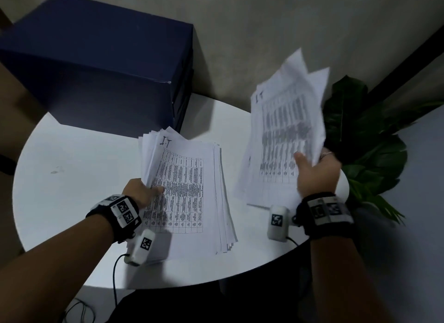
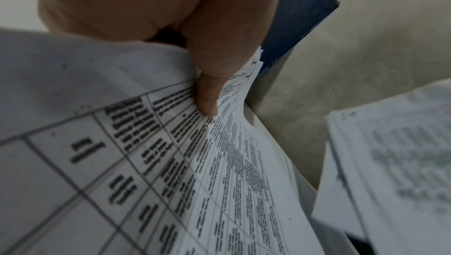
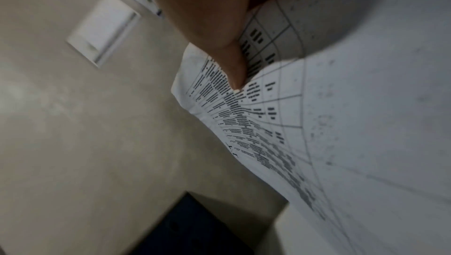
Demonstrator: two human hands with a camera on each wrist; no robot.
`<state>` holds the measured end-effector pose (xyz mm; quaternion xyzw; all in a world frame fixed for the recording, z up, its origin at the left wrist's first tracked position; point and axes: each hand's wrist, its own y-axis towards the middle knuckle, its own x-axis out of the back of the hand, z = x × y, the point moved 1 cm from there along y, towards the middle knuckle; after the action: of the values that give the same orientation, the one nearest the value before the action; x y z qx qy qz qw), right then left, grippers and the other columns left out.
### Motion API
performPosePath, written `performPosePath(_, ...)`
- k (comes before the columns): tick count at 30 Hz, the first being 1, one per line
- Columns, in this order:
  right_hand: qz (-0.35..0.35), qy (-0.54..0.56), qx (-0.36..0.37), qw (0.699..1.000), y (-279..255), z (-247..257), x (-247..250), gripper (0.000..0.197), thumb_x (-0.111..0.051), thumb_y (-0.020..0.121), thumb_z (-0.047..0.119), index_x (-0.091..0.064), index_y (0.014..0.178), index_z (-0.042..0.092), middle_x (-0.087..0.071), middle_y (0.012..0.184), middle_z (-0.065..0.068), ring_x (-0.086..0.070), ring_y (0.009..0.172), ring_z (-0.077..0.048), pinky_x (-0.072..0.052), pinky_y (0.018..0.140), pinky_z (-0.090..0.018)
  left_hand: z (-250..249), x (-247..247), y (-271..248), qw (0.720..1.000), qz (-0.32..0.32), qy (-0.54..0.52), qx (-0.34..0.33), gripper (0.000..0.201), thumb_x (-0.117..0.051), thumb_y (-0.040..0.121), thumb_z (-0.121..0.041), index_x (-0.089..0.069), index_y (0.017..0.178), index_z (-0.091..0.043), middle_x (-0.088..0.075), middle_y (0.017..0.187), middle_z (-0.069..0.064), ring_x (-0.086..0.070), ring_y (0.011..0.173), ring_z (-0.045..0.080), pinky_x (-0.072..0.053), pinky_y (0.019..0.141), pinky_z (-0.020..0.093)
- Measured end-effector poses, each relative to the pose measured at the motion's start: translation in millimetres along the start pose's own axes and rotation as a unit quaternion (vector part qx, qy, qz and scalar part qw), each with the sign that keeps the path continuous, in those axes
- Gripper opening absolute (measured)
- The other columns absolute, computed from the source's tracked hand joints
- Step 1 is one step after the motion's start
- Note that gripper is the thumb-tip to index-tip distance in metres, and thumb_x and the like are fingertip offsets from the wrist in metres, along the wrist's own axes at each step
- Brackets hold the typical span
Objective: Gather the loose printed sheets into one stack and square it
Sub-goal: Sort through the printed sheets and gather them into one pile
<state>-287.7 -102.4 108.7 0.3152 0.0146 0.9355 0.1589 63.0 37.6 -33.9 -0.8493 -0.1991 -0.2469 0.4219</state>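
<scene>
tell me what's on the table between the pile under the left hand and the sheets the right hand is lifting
Nothing: the head view shows only a bare strip of white table between the pile held by the left hand and the raised sheets gripped by the right hand.

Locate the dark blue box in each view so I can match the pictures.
Head: dark blue box at upper left, standing on the round table behind the paper stack.
Left wrist: top, right of centre, beyond the thumb.
Right wrist: bottom centre, blurred.
Shared landmark: the beige wall.

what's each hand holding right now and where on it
The right hand grips a lifted bunch of printed sheets at its near right corner. The left hand pinches the stack on the table at its left edge.
</scene>
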Motion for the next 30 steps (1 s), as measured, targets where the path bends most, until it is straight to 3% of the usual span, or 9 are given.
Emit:
performPosePath(3,0.006,0.112,0.026,0.993,4.8,21.3,18.1,0.023,-0.075,0.083,0.015,-0.071,0.103,0.006,-0.071,0.093,-0.002,-0.068,0.087,-0.015,-0.054,0.079,-0.026,3.4,-2.9,2.4,1.0,0.014,-0.021,-0.008,0.051,-0.077,0.081,-0.04,-0.064,0.105,0.002,-0.072,0.095,0.019,-0.071,0.083,0.036,-0.06,0.076,0.044)
performPosePath(6,0.054,0.186,-0.04,0.98,-7.1,12.8,4.8,0.022,-0.074,0.084,0.01,-0.071,0.105,0.008,-0.071,0.095,-0.001,-0.069,0.084,-0.014,-0.055,0.07,-0.018,10.8,-3.7,7.1,0.999,0.013,-0.038,-0.023,0.042,-0.075,0.082,-0.039,-0.066,0.097,-0.001,-0.074,0.087,0.019,-0.073,0.078,0.037,-0.059,0.079,0.051)
performPosePath(9,0.141,0.202,-0.148,0.958,-36.3,-13.6,-38.7,0.018,-0.077,0.08,0.008,-0.072,0.096,0.011,-0.074,0.096,-0.004,-0.07,0.082,-0.019,-0.056,0.077,-0.031,9.3,-4.0,4.2,0.997,-0.002,-0.073,-0.029,0.045,-0.071,0.084,-0.044,-0.068,0.097,-0.001,-0.074,0.09,0.018,-0.072,0.083,0.036,-0.058,0.083,0.05)
performPosePath(14,0.257,0.016,-0.214,0.942,-91.6,-69.3,-114.6,0.059,-0.079,0.079,0.025,-0.057,0.13,0.004,-0.064,0.129,-0.013,-0.063,0.114,-0.027,-0.051,0.098,-0.04,13.7,-5.1,14.9,0.942,0.078,-0.322,0.062,0.111,-0.057,0.049,-0.095,-0.071,0.113,-0.005,-0.071,0.114,0.022,-0.068,0.106,0.038,-0.049,0.101,0.053)
performPosePath(16,0.297,-0.063,-0.185,0.935,-105.0,-78.3,-126.8,0.071,-0.074,0.081,0.042,-0.05,0.137,0.006,-0.059,0.135,-0.014,-0.059,0.121,-0.031,-0.05,0.101,-0.044,10.1,-3.9,11.5,0.938,0.117,-0.322,0.056,0.111,-0.043,0.061,-0.097,-0.071,0.11,-0.002,-0.071,0.108,0.026,-0.069,0.096,0.037,-0.053,0.093,0.049)
performPosePath(20,0.199,-0.23,-0.067,0.95,-64.3,-92.5,-109.2,0.064,-0.058,0.082,0.063,-0.061,0.124,0.015,-0.06,0.125,-0.01,-0.055,0.117,-0.031,-0.047,0.099,-0.049,-6.5,-8.5,-6.1,0.99,0.042,-0.132,-0.014,0.11,-0.071,0.07,-0.073,-0.034,0.146,-0.003,-0.054,0.138,0.024,-0.057,0.119,0.04,-0.047,0.098,0.048)
performPosePath(23,0.119,-0.314,-0.17,0.926,-1.9,-125.6,-81.4,0.082,-0.061,0.081,0.06,-0.038,0.145,0.015,-0.037,0.146,-0.013,-0.037,0.132,-0.039,-0.039,0.105,-0.057,-7.9,-21.5,-12.0,0.998,-0.016,-0.053,-0.021,0.102,-0.089,0.07,-0.035,-0.024,0.143,-0.007,-0.059,0.118,0.017,-0.061,0.106,0.039,-0.049,0.079,0.04)
performPosePath(26,0.158,-0.352,-0.279,0.88,33.4,-144.1,-68.2,0.105,-0.063,0.079,0.064,-0.012,0.153,0.01,-0.021,0.154,-0.017,-0.023,0.141,-0.04,-0.026,0.111,-0.058,-4.7,-25.2,-11.2,0.998,-0.058,-0.027,-0.019,0.091,-0.086,0.073,-0.02,-0.026,0.141,-0.008,-0.058,0.109,0.014,-0.061,0.099,0.038,-0.046,0.075,0.037)
performPosePath(30,0.241,-0.416,-0.216,0.85,39.9,-129.9,-65.3,0.067,-0.068,0.085,0.037,-0.034,0.14,0.021,-0.031,0.147,-0.017,-0.038,0.129,-0.035,-0.041,0.103,-0.045,-1.8,-24.2,-10.3,0.996,-0.073,-0.045,-0.026,0.093,-0.081,0.078,-0.014,-0.021,0.149,-0.011,-0.051,0.107,0.009,-0.055,0.094,0.032,-0.045,0.08,0.036)
